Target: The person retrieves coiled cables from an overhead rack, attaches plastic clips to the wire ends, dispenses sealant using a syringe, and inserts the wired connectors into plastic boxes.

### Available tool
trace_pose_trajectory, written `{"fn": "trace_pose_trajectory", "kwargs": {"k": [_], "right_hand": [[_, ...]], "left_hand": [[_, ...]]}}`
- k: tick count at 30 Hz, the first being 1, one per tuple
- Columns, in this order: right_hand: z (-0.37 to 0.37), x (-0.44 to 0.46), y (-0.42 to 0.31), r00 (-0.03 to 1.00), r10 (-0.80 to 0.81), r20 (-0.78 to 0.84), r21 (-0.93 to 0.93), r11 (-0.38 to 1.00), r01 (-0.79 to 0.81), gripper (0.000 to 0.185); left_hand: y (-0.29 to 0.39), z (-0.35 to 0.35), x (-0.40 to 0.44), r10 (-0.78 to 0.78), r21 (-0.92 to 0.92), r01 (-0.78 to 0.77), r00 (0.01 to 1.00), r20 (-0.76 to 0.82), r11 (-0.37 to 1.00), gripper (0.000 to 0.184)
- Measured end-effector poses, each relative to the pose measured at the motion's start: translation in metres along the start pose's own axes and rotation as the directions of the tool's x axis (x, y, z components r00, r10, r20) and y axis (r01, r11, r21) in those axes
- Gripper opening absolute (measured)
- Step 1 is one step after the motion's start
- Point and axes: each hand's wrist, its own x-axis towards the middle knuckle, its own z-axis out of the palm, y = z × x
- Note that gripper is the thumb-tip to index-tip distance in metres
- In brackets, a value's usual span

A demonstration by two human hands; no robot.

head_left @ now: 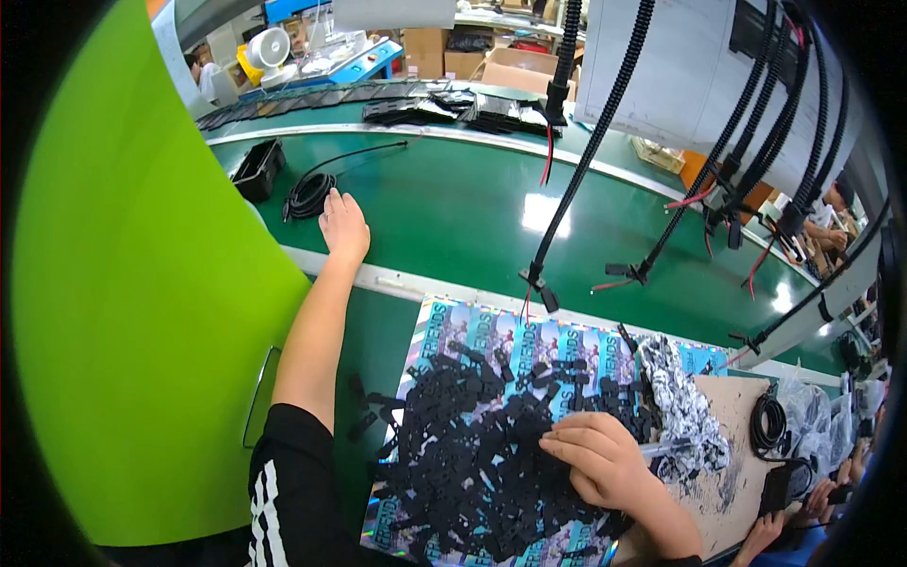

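Note:
My left hand (345,227) reaches over the green belt (444,203), its fingers at the right edge of a coiled black cable (310,196). Whether the fingers grip the coil is hard to tell. My right hand (605,460) rests at the right side of a heap of small black plastic parts (472,454), fingers bent and close together over them. What its fingertips hold, if anything, is hidden. The heap lies on a colourful printed sheet (456,321). Crumpled silver foil (675,402) is just beyond my right hand.
A black bin (258,170) stands behind the coil. Corrugated black cables (595,142) hang over the belt. A large green panel (142,312) fills the left. Another cable coil (768,422) and a co-worker's hands (761,537) are at the lower right.

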Motion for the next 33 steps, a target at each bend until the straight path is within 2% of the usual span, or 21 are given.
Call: {"fn": "trace_pose_trajectory", "kwargs": {"k": [2,3,7,8,10,11,14,15,17,18,20,21,22,24,26,28,30,31,33], "right_hand": [[0.005,-0.005,0.009,0.999,0.04,-0.016,0.04,0.998,-0.04,0.046],[0.005,-0.005,0.011,0.998,0.067,-0.017,0.055,0.996,-0.066,0.046],[0.005,-0.004,0.02,0.996,0.091,-0.007,0.075,0.993,-0.09,0.045],[0.006,-0.004,0.022,0.995,0.101,-0.012,0.082,0.992,-0.099,0.045],[0.007,-0.005,0.027,0.993,0.113,-0.018,0.102,0.989,-0.111,0.044],[0.009,-0.006,0.03,0.993,0.118,-0.02,0.117,0.986,-0.115,0.044],[0.014,-0.007,0.035,0.988,0.149,-0.028,0.208,0.968,-0.14,0.043],[0.016,-0.008,0.036,0.986,0.166,-0.032,0.237,0.959,-0.154,0.043],[0.018,-0.009,0.035,0.971,0.235,-0.042,0.319,0.924,-0.209,0.044],[0.017,-0.01,0.032,0.938,0.346,-0.001,0.379,0.868,-0.319,0.039],[0.021,-0.013,0.036,0.854,0.515,0.074,0.568,0.682,-0.461,0.038],[0.022,-0.014,0.034,0.78,0.604,0.165,0.759,0.428,-0.491,0.04],[0.023,-0.021,0.043,0.78,0.581,0.232,0.794,0.35,-0.497,0.046],[0.021,-0.024,0.049,0.726,0.595,0.345,0.887,0.046,-0.459,0.05],[0.018,-0.027,0.05,0.731,0.54,0.418,0.907,-0.196,-0.374,0.062],[0.022,-0.03,0.058,0.789,0.426,0.443,0.874,-0.399,-0.277,0.067],[0.025,-0.029,0.062,0.788,0.381,0.484,0.808,-0.541,-0.235,0.073],[0.025,-0.026,0.063,0.797,0.366,0.48,0.791,-0.574,-0.213,0.07],[0.027,-0.022,0.067,0.839,0.341,0.425,0.78,-0.607,-0.149,0.058]], "left_hand": [[0.0,0.006,0.013,-0.008,0.031,0.009,1.0,-0.017,0.999,0.071],[-0.001,0.008,0.022,-0.052,0.081,0.05,0.998,0.022,0.995,0.082],[0.006,-0.023,0.041,-0.088,0.296,0.091,0.996,-0.022,0.951,0.102],[0.007,-0.031,0.041,-0.109,0.267,0.108,0.994,-0.008,0.958,0.105],[0.005,-0.036,0.052,-0.276,0.169,0.24,0.93,0.242,0.956,0.107],[0.001,-0.036,0.05,-0.306,0.038,0.312,0.887,0.346,0.949,0.092],[0.004,-0.044,0.046,-0.255,0.078,0.245,0.872,0.417,0.966,0.076],[0.01,-0.046,0.037,-0.153,0.029,0.155,0.905,0.398,0.988,0.054],[0.03,-0.065,0.021,0.038,-0.079,-0.005,0.903,0.428,0.997,0.043],[0.039,-0.07,0.014,0.113,-0.141,-0.056,0.891,0.44,0.988,0.039],[0.06,-0.118,-0.027,0.269,-0.255,-0.193,0.912,0.31,0.947,0.033],[0.066,-0.134,-0.048,0.369,-0.309,-0.283,0.891,0.265,0.908,0.03],[0.069,-0.15,-0.069,0.466,-0.36,-0.375,0.86,0.209,0.854,0.027],[0.067,-0.199,-0.117,0.651,-0.543,-0.519,0.756,0.07,0.66,0.026],[0.061,-0.243,-0.155,0.767,-0.573,-0.58,0.625,0.145,0.58,0.033],[0.047,-0.264,-0.185,0.854,-0.596,-0.672,0.518,0.047,0.44,0.041],[0.042,-0.278,-0.202,0.936,-0.66,-0.695,0.351,0.035,0.285,0.046],[0.04,-0.279,-0.214,0.95,-0.679,-0.702,0.311,-0.021,0.215,0.046],[0.036,-0.288,-0.232,0.966,-0.711,-0.682,0.259,-0.014,0.173,0.047]]}}
